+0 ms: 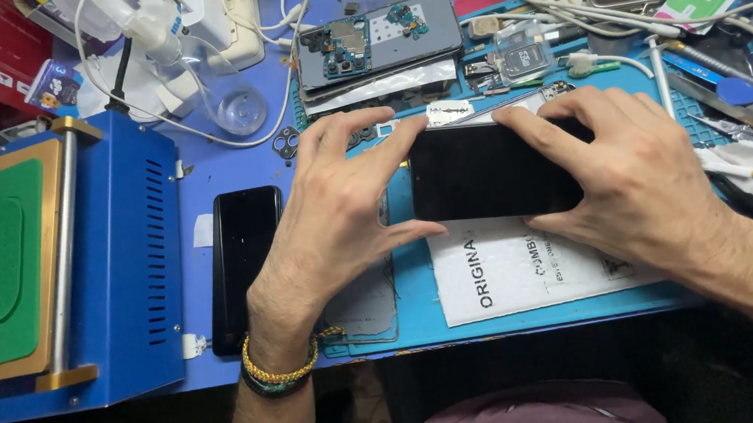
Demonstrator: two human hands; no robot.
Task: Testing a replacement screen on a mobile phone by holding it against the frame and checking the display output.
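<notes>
1. The left hand (332, 215) grips the left end of a black phone screen (490, 171), its fingers (388, 134) clamped over the top edge and its thumb pressed under the lower edge.
2. The right hand (634, 182) grips the right end the same way, fingers on the top edge, thumb at the bottom.
3. The screen lies lengthwise between both hands, just above a blue work mat (407, 263) on the bench (229, 160); whether it touches the mat I cannot tell.
4. A white printed packet (524, 267) lies on the mat directly below the screen.
5. A second dark phone (246, 266) lies flat on the bench just left of the left wrist.
6. A blue machine with a green pad (68, 272) stands at the far left.
7. An opened phone with bare circuit boards (377, 41) rests beyond the hands, near tangled white cables (557, 5).
8. A braided bracelet (282, 371) circles the left wrist.
</notes>
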